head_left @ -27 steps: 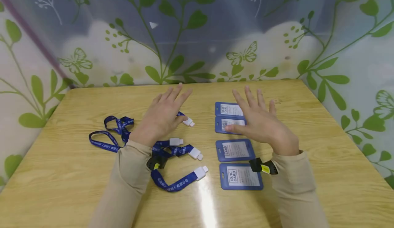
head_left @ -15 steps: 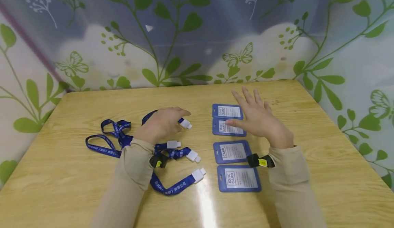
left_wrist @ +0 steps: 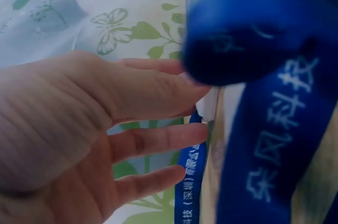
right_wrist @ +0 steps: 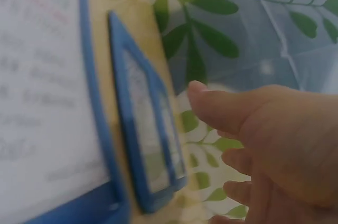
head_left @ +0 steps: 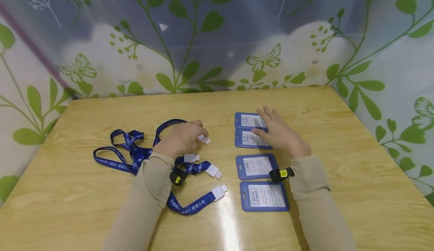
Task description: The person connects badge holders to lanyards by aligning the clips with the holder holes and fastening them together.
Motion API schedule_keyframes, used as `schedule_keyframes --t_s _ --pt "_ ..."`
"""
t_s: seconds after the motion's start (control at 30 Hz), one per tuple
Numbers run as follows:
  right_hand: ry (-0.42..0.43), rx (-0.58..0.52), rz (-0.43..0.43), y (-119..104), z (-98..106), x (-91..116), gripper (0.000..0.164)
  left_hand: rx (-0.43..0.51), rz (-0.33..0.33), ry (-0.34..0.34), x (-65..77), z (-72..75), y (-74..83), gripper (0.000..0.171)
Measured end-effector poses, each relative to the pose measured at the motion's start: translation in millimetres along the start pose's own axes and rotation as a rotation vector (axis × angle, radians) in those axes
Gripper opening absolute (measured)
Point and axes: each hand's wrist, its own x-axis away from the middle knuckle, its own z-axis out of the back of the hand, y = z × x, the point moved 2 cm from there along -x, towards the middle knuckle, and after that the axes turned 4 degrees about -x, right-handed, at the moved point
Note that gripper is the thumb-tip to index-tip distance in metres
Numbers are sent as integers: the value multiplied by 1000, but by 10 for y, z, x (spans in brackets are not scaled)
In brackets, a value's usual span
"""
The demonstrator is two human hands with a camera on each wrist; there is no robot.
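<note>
My left hand [head_left: 181, 138] pinches the white plastic clip [head_left: 204, 139] of the farthest blue lanyard [head_left: 166, 125] between thumb and forefinger. In the left wrist view, the white clip [left_wrist: 208, 106] shows at the thumb's tip while the other fingers stay spread. Over the right ends of the two far blue card holders hovers my right hand [head_left: 282, 133], fingers extended and holding nothing. The farthest card holder [head_left: 247, 120] lies against the second card holder [head_left: 245, 138]. Whether the right fingertips touch them I cannot tell.
Nearer lie a third card holder [head_left: 255, 166] and a fourth card holder [head_left: 264, 196]. More blue lanyards with white clips [head_left: 213, 171] lie left of them, their straps [head_left: 116, 164] looped and overlapping. A leaf-patterned wall [head_left: 217, 66] borders the wooden table [head_left: 346, 160].
My left hand has gone from flat and spread to lowered with fingers bent on the far lanyard's clip. My right hand has come down toward the far card holders, still extended.
</note>
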Motion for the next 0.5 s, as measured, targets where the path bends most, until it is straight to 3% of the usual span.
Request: schedule_keyframes --t_s 0.2,0.5 --pt "-21 5 -55 138 -131 -48 65 -31 -19 46 -31 -21 -16 20" --pt "-27 15 -100 200 -189 -52 60 44 69 -24 -15 -42 -56 19"
